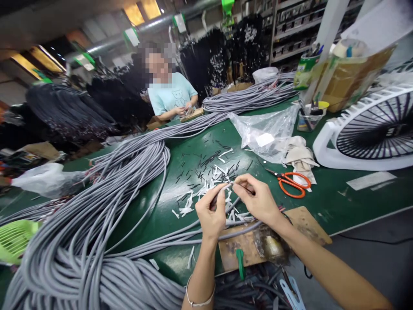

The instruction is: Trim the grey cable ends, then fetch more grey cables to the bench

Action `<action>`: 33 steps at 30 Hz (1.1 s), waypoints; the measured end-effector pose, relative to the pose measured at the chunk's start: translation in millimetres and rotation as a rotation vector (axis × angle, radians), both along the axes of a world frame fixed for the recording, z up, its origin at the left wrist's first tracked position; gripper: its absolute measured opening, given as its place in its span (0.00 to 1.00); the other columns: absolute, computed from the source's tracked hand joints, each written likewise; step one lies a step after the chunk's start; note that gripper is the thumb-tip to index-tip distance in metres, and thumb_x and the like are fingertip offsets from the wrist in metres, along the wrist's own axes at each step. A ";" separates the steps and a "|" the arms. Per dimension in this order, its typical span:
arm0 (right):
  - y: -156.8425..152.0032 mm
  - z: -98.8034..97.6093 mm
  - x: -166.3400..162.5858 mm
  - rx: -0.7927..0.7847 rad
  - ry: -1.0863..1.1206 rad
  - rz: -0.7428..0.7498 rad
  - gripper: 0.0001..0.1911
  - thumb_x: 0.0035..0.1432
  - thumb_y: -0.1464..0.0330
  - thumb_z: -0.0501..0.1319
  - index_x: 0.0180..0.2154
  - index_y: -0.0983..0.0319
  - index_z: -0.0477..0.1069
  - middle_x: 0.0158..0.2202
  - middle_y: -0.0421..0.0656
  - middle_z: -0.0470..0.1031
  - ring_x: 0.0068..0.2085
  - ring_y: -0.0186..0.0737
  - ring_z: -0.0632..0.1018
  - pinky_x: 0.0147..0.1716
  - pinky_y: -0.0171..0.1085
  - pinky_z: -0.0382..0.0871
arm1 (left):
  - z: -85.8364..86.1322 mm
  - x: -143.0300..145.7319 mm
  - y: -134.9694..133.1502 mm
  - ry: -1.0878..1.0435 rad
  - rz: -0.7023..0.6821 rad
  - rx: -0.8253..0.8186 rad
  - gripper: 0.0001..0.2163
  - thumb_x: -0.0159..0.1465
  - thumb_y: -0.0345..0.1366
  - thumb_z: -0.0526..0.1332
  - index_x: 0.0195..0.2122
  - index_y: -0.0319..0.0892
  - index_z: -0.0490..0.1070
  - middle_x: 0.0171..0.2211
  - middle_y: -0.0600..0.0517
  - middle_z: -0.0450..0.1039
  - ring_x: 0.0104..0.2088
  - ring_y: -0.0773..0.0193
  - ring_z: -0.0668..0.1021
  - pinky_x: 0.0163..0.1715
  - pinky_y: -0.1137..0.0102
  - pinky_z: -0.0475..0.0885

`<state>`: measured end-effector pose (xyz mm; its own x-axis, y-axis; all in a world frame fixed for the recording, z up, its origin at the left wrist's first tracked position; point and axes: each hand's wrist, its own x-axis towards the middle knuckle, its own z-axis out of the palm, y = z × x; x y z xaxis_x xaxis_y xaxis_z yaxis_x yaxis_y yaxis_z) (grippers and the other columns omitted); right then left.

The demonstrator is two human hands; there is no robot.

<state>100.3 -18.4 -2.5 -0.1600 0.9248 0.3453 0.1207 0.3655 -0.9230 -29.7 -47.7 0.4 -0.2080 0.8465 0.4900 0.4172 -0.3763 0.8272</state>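
Note:
My left hand [211, 211] is closed around the end of a grey cable [222, 191], held above the green table [325, 202]. My right hand [256, 198] pinches the thin wires at that cable's tip, fingers pressed together. The two hands nearly touch. Under them lie white and black insulation scraps [206, 176] and more grey cable ends [238, 221]. A worn wooden board [303, 224] sits at the table's near edge beneath my right wrist.
Big bundles of grey cable [97, 224] cover the table's left side and run to the far end. Orange-handled scissors [292, 183], a plastic bag [266, 131] and a white fan [374, 129] lie right. A person in a light-blue shirt [171, 97] works opposite.

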 end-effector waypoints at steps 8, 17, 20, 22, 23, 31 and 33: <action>-9.5 -0.3 -6.1 0.142 -0.184 0.063 0.16 0.63 0.66 0.47 0.24 0.63 0.61 0.18 0.35 0.61 0.20 0.27 0.62 0.23 0.29 0.54 | -2.5 -0.5 2.3 -0.172 0.061 0.011 0.10 0.59 0.35 0.58 0.38 0.39 0.76 0.36 0.49 0.77 0.37 0.63 0.78 0.39 0.72 0.72; -11.7 -1.6 -8.7 0.164 -0.130 0.012 0.15 0.62 0.67 0.48 0.23 0.62 0.59 0.17 0.34 0.58 0.18 0.26 0.59 0.21 0.29 0.52 | -5.1 3.0 1.9 -0.163 0.045 0.017 0.09 0.59 0.34 0.58 0.39 0.40 0.75 0.37 0.49 0.77 0.37 0.64 0.78 0.39 0.73 0.73; -11.2 -1.7 -8.8 0.163 -0.120 0.000 0.14 0.62 0.67 0.48 0.23 0.62 0.59 0.17 0.34 0.57 0.18 0.26 0.59 0.21 0.29 0.52 | -5.0 3.4 1.4 -0.155 0.029 0.015 0.10 0.60 0.33 0.58 0.40 0.40 0.75 0.37 0.49 0.77 0.38 0.64 0.78 0.40 0.72 0.73; -10.6 -1.6 -9.1 0.162 -0.122 -0.003 0.14 0.62 0.68 0.48 0.23 0.62 0.59 0.17 0.34 0.57 0.18 0.26 0.59 0.21 0.29 0.52 | -5.4 3.7 1.6 -0.123 0.015 0.036 0.10 0.60 0.32 0.58 0.40 0.40 0.75 0.38 0.50 0.77 0.39 0.65 0.77 0.41 0.73 0.72; -10.5 -1.5 -9.3 0.159 -0.122 -0.005 0.14 0.62 0.67 0.48 0.23 0.62 0.59 0.17 0.34 0.57 0.18 0.26 0.59 0.21 0.29 0.52 | -5.7 3.9 1.8 -0.109 0.015 0.046 0.10 0.59 0.32 0.58 0.40 0.40 0.75 0.38 0.50 0.77 0.39 0.65 0.77 0.42 0.73 0.72; -10.3 -7.3 -13.6 0.022 -0.033 -0.005 0.15 0.61 0.64 0.48 0.23 0.61 0.57 0.16 0.34 0.56 0.17 0.27 0.59 0.19 0.30 0.51 | -9.7 9.3 1.1 0.003 0.052 0.074 0.11 0.58 0.30 0.59 0.43 0.41 0.74 0.37 0.49 0.77 0.37 0.65 0.77 0.38 0.74 0.72; -5.6 -10.8 -13.8 -0.053 0.059 -0.022 0.16 0.61 0.62 0.48 0.23 0.61 0.56 0.16 0.34 0.55 0.17 0.27 0.58 0.18 0.30 0.51 | -9.9 11.8 -0.3 0.090 0.036 0.063 0.12 0.58 0.31 0.59 0.43 0.39 0.74 0.32 0.49 0.77 0.31 0.66 0.77 0.31 0.75 0.72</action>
<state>86.5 -24.0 -13.3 -0.1206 0.9449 0.3044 0.0729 0.3142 -0.9466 -17.9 -48.0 -9.5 -0.1905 0.8062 0.5601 0.5032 -0.4097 0.7609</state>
